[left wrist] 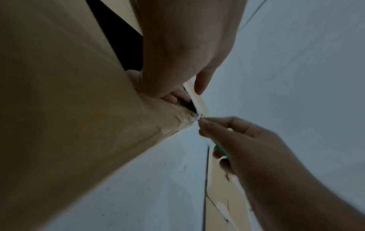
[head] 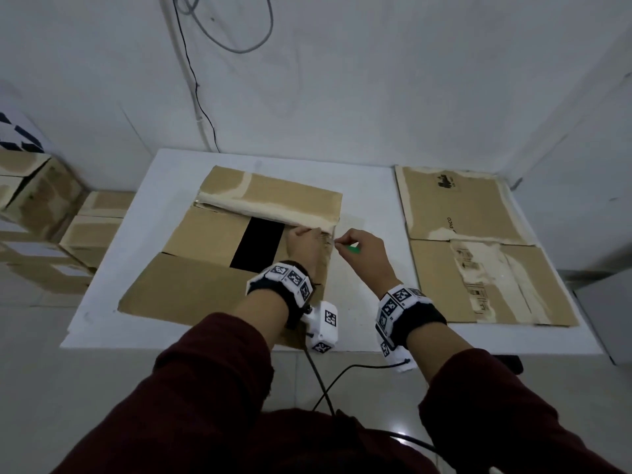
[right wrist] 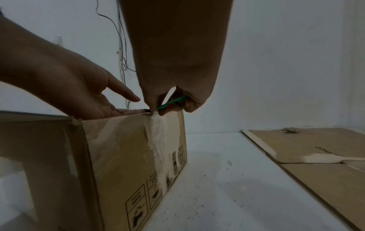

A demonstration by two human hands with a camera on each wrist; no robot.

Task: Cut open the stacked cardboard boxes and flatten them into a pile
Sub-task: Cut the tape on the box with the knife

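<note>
A brown cardboard box (head: 205, 254) (right wrist: 126, 150) stands on the white table (head: 369, 302), its top flaps spread and a dark opening showing. My left hand (head: 304, 244) (right wrist: 79, 93) lies flat with straight fingers on the box's top right edge. My right hand (head: 362, 251) (right wrist: 177, 96) (left wrist: 237, 140) grips a green cutter (head: 354, 249) (right wrist: 171, 102) (left wrist: 222, 150), its tip at the taped seam (right wrist: 158, 140) on the box's right rim, just beside the left fingertips. A flattened box (head: 478, 248) (right wrist: 316, 156) lies at the table's right.
Several taped cardboard boxes (head: 51, 213) are stacked on the floor to the left of the table. Cables (head: 198, 83) hang down the white wall behind. A strip of bare table (right wrist: 227, 179) separates the standing box from the flattened one.
</note>
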